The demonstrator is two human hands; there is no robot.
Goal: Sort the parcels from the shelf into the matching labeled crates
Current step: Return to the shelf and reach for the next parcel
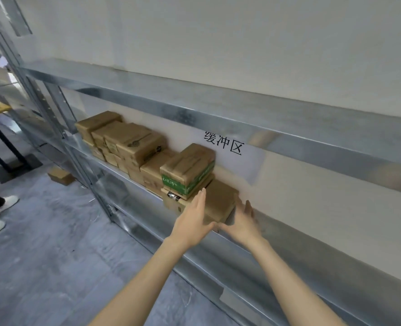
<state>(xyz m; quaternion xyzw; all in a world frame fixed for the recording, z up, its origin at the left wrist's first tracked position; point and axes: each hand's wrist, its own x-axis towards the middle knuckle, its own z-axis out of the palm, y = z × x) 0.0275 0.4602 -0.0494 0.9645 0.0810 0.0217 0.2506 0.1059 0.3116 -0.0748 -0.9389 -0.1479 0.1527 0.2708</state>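
Both hands reach for the end of the row of parcels [133, 147], which sits on the middle shelf [371, 285] pushed back toward the wall. The aim looks like the flat box [220, 201] at the row's right end. The left hand [192, 217] is at the box's front left corner and the right hand [244, 222] is by its right side, so the two bracket it for a two-handed lift. Neither grip has closed: fingers are straight, palms face each other, and nothing is held. The right hand is blurred, and I cannot tell whether either hand touches the cardboard yet.

A green-printed box [187, 170] rests on the flat box's left part, overhanging toward the shelf's front edge. That probably explains the wide, low approach. Pulling the lower box alone would likely tip the upper one off the front edge, so they may have to come out together, or the top one first.

To the right the shelf is bare along the wall, which leaves room to slide sideways. The upper shelf [194, 109] limits how high a parcel can be raised, so it has to come out forward over the front edge. A printed sign [223, 143] is on the wall behind. No crates are in view. A stray box [60, 176] lies on the floor near the shelf's left upright, and another person's shoes [4, 203] are at the far left.
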